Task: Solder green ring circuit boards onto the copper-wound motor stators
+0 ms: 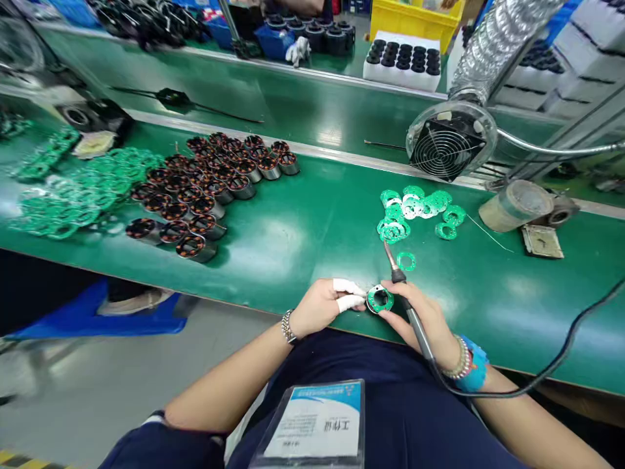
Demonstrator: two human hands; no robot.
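Observation:
My left hand (328,304), with white covers on two fingers, pinches the left side of a motor stator near the table's front edge. A green ring-shaped circuit board (379,299) sits on top of that stator. My right hand (424,319) holds a soldering iron (415,322), its copper-coloured tip pointing up and away from me. The thumb and a finger of this hand also touch the right side of the stator. Just beyond lies a single green ring board (406,261), and behind it is a loose pile of ring boards (393,215).
Several copper-wound stators (208,205) stand in rows at left, beside green board panels (83,189). A fan with a duct (439,146) hangs at right above a round tin (517,205) and a sponge tray (541,241). The iron's black cable (551,371) trails right.

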